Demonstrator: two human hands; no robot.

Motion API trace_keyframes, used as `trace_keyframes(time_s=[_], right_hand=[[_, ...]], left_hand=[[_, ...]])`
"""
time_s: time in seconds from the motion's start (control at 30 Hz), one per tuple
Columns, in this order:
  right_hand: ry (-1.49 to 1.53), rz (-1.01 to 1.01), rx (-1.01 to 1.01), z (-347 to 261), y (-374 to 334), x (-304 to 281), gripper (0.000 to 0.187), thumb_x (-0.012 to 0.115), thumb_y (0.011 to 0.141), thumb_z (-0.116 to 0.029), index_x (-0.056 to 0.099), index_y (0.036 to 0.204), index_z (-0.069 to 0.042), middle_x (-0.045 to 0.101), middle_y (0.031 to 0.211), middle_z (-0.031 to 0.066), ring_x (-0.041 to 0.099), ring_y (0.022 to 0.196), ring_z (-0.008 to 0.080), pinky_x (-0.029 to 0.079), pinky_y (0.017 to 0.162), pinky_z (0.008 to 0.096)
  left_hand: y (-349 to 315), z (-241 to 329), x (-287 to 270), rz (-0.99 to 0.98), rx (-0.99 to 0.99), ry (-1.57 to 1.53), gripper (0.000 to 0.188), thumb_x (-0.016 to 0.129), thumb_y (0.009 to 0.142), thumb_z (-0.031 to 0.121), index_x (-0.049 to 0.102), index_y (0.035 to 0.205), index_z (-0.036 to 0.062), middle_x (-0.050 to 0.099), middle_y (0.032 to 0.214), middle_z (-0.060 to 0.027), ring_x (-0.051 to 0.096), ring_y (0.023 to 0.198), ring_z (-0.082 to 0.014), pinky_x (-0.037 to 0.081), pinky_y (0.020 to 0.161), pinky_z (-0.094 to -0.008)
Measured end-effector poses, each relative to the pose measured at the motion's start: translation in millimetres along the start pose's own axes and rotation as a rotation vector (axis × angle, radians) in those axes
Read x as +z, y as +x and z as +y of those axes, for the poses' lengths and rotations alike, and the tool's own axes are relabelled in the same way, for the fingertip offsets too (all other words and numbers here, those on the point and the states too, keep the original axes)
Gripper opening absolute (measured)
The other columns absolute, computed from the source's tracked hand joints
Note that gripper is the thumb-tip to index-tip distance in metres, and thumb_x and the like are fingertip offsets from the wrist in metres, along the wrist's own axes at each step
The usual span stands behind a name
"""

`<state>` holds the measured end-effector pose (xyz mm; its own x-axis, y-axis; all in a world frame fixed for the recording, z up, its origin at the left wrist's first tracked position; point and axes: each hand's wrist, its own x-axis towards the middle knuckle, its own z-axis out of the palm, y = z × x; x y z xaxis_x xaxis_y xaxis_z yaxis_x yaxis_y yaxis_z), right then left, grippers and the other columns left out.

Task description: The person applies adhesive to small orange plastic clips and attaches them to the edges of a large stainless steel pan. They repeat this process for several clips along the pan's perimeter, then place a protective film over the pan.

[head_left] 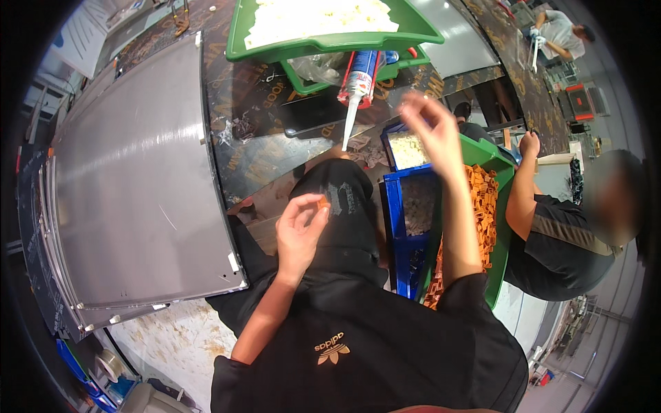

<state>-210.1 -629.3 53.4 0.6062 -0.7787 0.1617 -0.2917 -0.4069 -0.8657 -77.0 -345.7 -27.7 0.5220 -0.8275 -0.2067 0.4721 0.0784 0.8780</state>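
Note:
My left hand [297, 230] is closed over my lap, pinching a small orange plastic piece [323, 202] between thumb and fingertips. Raised on the right, my right hand [434, 131] hangs in the air above a blue bin of small whitish pieces [407, 149]. Its fingers are loosely apart and slightly blurred, and I see nothing in them. Beneath my right forearm stands a green bin [505, 199] heaped with orange plastic pieces [484, 206]. A sealant cartridge with a white nozzle [352, 110] points toward me from the bench, between my hands and beyond them.
Stacked grey panels [138, 172] fill the left side. A green tray [337, 41] of white pieces sits at the far middle over another green tray [303, 81]. Another blue bin [396, 227] stands right of my knee. A person [564, 241] sits close on the right; another [558, 38] works farther off.

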Motion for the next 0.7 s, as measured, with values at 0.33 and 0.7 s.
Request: trace_keyframes(time_s=[0.33,0.7], right_hand=[[-0.575,-0.137,-0.220,119.5,218.5,-67.9,0.068,0.086,0.082,-0.036,0.060,0.134,-0.001,0.069,0.124,0.0205,0.065,0.114,0.0310,0.050,0.101,0.0405],[-1.273,-0.496,-0.634,174.3,292.1,-51.0,0.020,0.066,0.088,-0.022,0.072,0.101,-0.008,0.072,0.093,0.0082,0.069,0.086,0.0261,0.054,0.076,0.0425]], left_hand=[[16.1,-30.0,8.4,0.140,-0.095,-0.155,0.029,0.069,0.095,-0.005,0.059,0.121,0.0020,0.062,0.137,-0.0147,0.059,0.127,-0.0203,0.048,0.107,-0.0315],[60.6,-14.7,21.3,0.061,-0.061,-0.345,0.024,0.061,0.103,0.004,0.055,0.127,0.0075,0.057,0.148,-0.0115,0.059,0.131,-0.0177,0.055,0.102,-0.0283]])
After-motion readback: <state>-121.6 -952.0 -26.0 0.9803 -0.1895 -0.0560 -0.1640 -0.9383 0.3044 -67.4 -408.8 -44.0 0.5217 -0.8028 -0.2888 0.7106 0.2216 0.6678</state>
